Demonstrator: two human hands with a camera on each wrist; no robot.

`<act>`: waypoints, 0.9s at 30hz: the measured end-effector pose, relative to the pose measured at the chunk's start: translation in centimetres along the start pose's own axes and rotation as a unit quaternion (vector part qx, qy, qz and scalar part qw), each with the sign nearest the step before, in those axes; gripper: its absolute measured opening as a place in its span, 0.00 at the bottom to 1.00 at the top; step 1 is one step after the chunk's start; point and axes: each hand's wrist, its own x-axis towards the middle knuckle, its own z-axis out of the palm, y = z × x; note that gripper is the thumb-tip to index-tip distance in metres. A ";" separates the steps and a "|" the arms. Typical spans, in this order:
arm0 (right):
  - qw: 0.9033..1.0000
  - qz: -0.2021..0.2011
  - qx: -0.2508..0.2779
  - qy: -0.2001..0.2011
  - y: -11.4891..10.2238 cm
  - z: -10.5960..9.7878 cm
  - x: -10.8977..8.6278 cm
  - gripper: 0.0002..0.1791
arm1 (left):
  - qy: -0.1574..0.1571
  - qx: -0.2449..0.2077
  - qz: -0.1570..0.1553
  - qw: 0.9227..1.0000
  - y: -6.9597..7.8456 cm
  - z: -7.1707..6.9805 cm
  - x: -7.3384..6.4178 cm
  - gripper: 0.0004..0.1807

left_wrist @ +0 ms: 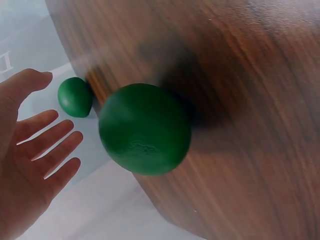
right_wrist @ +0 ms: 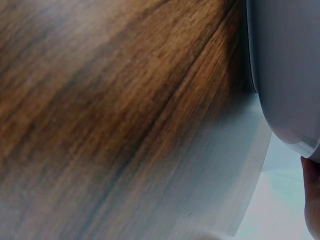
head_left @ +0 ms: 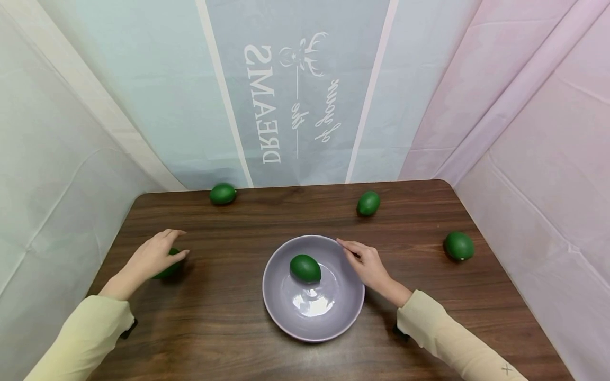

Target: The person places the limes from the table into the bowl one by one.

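A grey-purple bowl [head_left: 281, 312] stands on the table, with one green lime [head_left: 305, 268] lying inside it. My right hand [head_left: 374, 270] pinches the bowl's right rim; in the right wrist view only a bit of a finger [right_wrist: 312, 200] shows against the bowl's outer wall [right_wrist: 290, 65]. Over at the left, my left hand [head_left: 150, 256] hovers over another lime [head_left: 167, 271], fingers spread and loosely bent. The left wrist view shows this lime [left_wrist: 145, 132] apart from the fingers [left_wrist: 60, 150], with nothing held.
Two more limes lie near the table's back edge, one back left [head_left: 223, 194] and one back right [head_left: 369, 203]. Another lime [head_left: 459, 246] sits by the right edge. Behind the brown wooden table [head_left: 229, 328] hangs a printed cloth [head_left: 300, 106], with pale cloth walls at both sides.
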 end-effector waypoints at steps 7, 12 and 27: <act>1.000 0.000 0.003 0.001 -0.1 -0.1 0.0 0.14 | -0.010 -0.003 -0.015 1.000 -0.4 0.3 -0.5 0.27; 1.000 0.002 0.002 0.000 -0.2 0.0 0.1 0.15 | -0.012 -0.012 -0.027 0.999 -1.0 0.6 -0.8 0.28; 1.000 0.002 -0.006 -0.007 -0.1 -0.1 0.0 0.15 | -0.020 -0.019 -0.051 0.998 -2.2 1.6 -1.3 0.30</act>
